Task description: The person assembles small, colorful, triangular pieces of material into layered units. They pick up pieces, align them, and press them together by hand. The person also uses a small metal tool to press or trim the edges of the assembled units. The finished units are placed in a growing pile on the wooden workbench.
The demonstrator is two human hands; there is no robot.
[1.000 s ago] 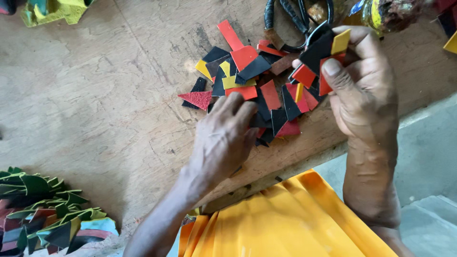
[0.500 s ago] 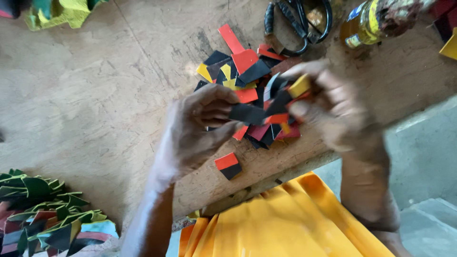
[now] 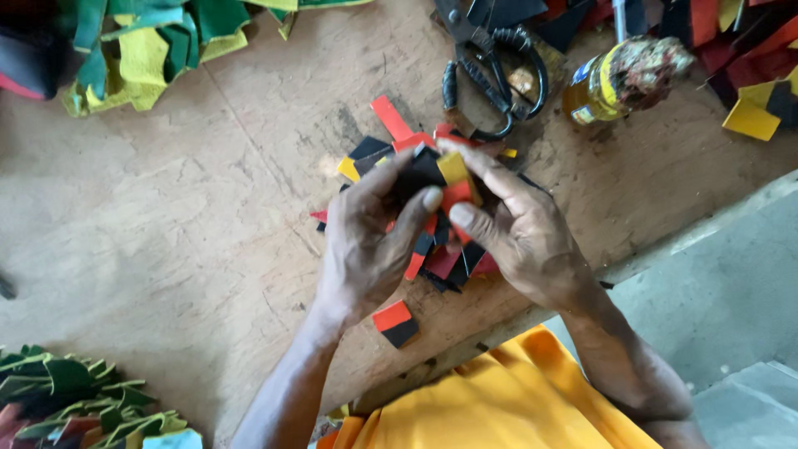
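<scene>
A pile of small cut pieces in black, red and yellow lies on a worn wooden board. Both my hands are raised together over this pile. My left hand and my right hand jointly grip a bunch of the coloured pieces, thumbs pressing on it. Much of the pile is hidden under my hands. One red-and-black piece lies apart near the board's front edge.
Black-handled scissors lie behind the pile, with a yellow-labelled bottle to their right. Green and yellow scraps sit at the back left, more scraps at the front left and back right. Yellow cloth covers my lap.
My hands went from resting flat on the pile to gathering pieces and lifting them together. One red-and-black piece dropped near the board's front edge. The view shifted slightly.
</scene>
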